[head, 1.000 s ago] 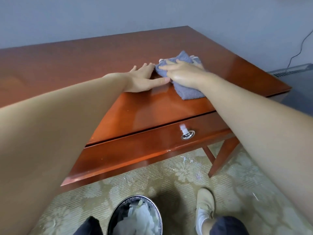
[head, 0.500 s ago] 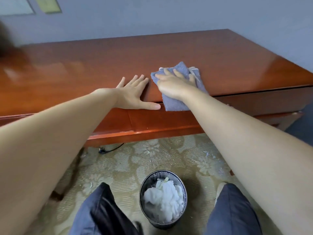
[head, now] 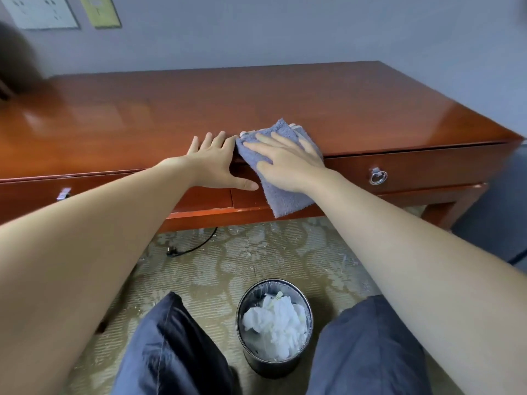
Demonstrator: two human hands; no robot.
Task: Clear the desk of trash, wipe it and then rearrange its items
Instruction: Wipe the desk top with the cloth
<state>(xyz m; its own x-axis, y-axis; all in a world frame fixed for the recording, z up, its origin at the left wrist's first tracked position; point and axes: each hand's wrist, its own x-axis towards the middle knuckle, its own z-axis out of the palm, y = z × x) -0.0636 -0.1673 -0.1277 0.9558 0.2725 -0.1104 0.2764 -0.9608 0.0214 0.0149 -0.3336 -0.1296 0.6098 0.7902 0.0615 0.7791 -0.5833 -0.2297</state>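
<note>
A glossy reddish-brown wooden desk (head: 285, 98) spans the view, its top bare. A grey-blue cloth (head: 281, 192) lies over the desk's front edge, its lower half hanging down over the drawer front. My right hand (head: 288, 162) presses flat on the cloth with straight fingers. Just left of it, my left hand (head: 216, 163) rests flat on the desk edge, fingers spread, thumb pointing toward the cloth. On the floor between my knees stands a round metal trash bin (head: 275, 329) filled with crumpled white paper.
Two drawers with metal ring pulls (head: 378, 176) (head: 63, 193) face me. A black cable and plug (head: 188, 248) lie on the patterned carpet under the desk. Wall plates (head: 98, 10) sit at the upper left. A dark blurred shape (head: 14, 61) is at the far left.
Both hands and the cloth have slid toward the desk's front edge, and the cloth now hangs over it. My view has pulled back, showing both drawer pulls and the bin.
</note>
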